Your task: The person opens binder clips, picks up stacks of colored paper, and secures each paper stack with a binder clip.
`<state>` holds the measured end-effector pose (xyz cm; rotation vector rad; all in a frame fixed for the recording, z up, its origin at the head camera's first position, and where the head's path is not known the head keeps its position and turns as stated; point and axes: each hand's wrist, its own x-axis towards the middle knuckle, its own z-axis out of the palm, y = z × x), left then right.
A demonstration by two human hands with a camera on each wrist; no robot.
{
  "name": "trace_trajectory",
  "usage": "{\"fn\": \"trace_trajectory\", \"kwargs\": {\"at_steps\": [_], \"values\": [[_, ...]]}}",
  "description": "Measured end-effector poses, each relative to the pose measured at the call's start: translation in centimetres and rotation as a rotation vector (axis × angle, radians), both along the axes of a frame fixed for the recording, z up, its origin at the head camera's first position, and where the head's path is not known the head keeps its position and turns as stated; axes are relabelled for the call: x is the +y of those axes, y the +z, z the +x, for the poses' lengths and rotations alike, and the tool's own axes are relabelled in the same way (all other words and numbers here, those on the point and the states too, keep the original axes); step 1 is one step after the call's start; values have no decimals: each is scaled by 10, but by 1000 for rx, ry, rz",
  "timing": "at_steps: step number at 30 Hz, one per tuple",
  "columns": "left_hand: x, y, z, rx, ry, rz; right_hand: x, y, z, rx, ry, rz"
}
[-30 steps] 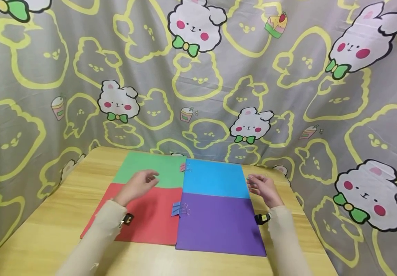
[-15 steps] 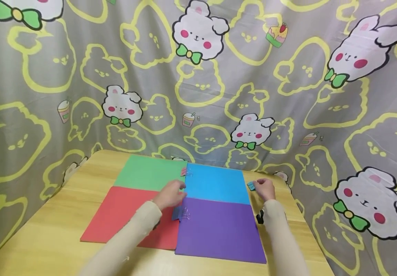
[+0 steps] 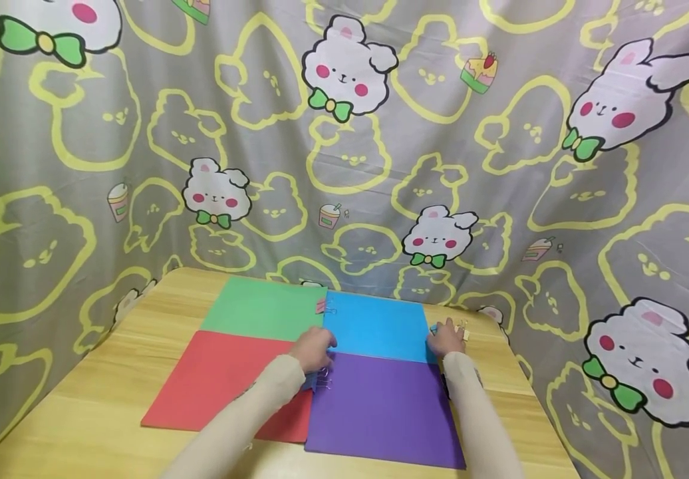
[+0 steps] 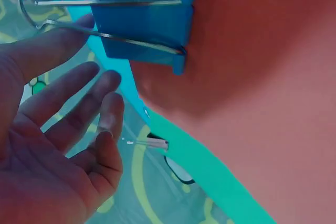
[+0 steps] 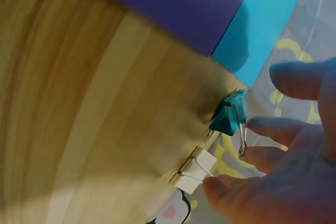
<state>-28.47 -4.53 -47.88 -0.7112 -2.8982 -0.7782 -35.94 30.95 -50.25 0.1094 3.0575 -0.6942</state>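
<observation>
My left hand [image 3: 313, 348] hovers over the seam where the coloured sheets meet. In the left wrist view its fingers are loosely bent and hold nothing, beside a large blue binder clip [image 4: 142, 30] with wire handles; one finger passes behind a handle, and contact cannot be told. At the right edge of the blue sheet [image 3: 374, 322], my right hand [image 3: 446, 339] reaches over two small binder clips. The right wrist view shows a teal binder clip [image 5: 230, 115] and a cream binder clip [image 5: 196, 170] by its spread fingertips; nothing is visibly pinched.
Green [image 3: 267, 309], red [image 3: 225, 372] and purple [image 3: 386, 406] sheets lie beside the blue one on the wooden table [image 3: 87, 392]. A pink binder clip [image 3: 320, 306] grips the far part of the seam. A patterned grey curtain [image 3: 356, 186] surrounds the table's back and sides.
My left hand has moved right, from over the green and red sheets to the seam. The right hand has come down to the small clips. The head view has tilted up slightly.
</observation>
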Motion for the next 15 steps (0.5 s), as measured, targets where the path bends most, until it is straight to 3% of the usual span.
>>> {"fn": "trace_trajectory", "kwargs": {"at_steps": [6, 15], "values": [[7, -6, -5, -32, 34, -78, -6, -4, 1, -5, 11, -1], [9, 1, -8, 8, 107, -253, -9, -2, 6, -19, -12, -54]]}}
